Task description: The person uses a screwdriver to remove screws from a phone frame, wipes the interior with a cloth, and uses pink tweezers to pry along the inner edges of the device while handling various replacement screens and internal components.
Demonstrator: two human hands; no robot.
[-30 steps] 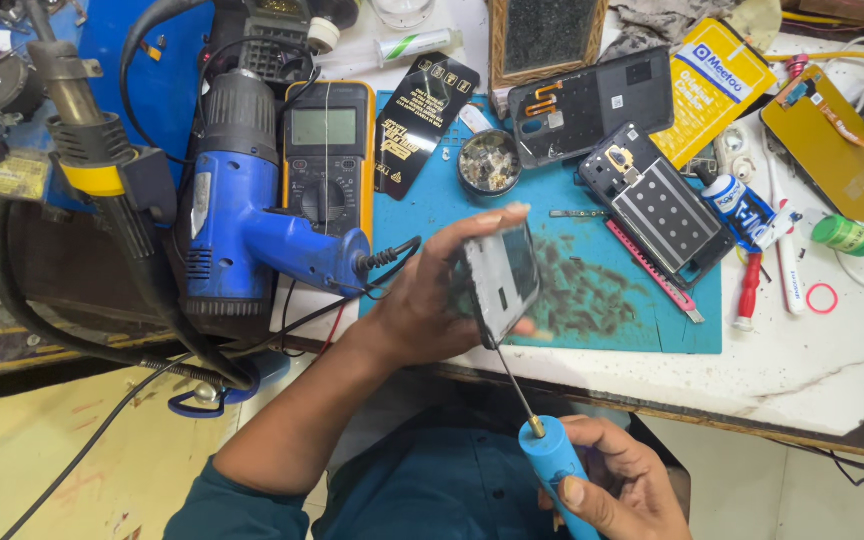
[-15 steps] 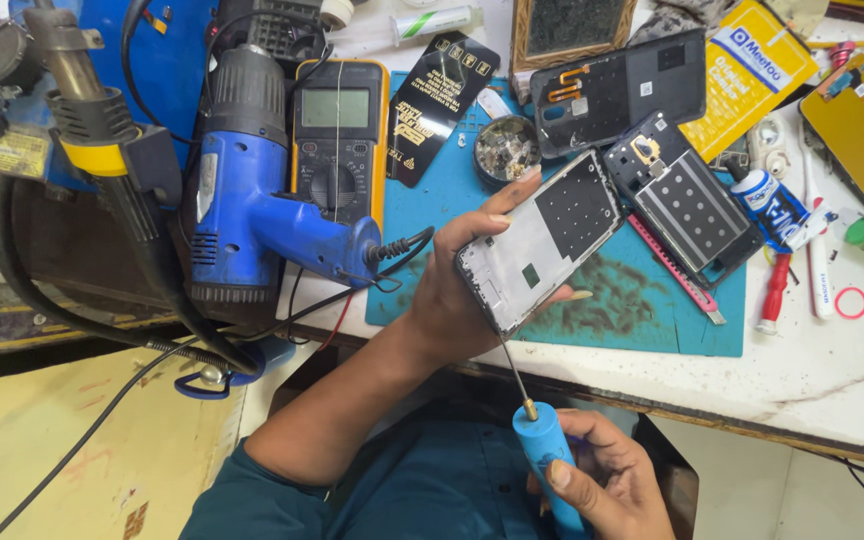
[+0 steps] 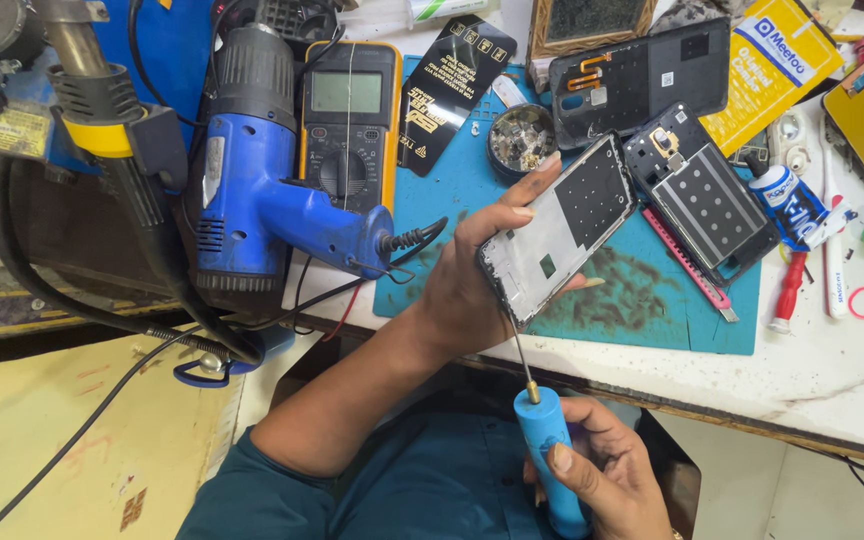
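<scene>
My left hand [image 3: 472,275] grips a bare phone frame [image 3: 562,228], grey with a black perforated panel, tilted above the blue work mat [image 3: 652,300]. My right hand [image 3: 602,475] holds a blue-handled screwdriver [image 3: 544,440] low, near my lap. Its thin shaft rises to the frame's lower corner, where the tip touches.
On the mat lie a second phone body [image 3: 702,200], a black back cover [image 3: 642,80] and a small dish of screws [image 3: 519,140]. A blue heat gun [image 3: 262,170] and a yellow multimeter [image 3: 350,110] stand at the left. A glue bottle [image 3: 787,200], red tools and a yellow packet [image 3: 772,70] crowd the right.
My left hand has turned the phone frame from edge-on to face-up and raised it further over the mat. The screwdriver stays at its lower corner.
</scene>
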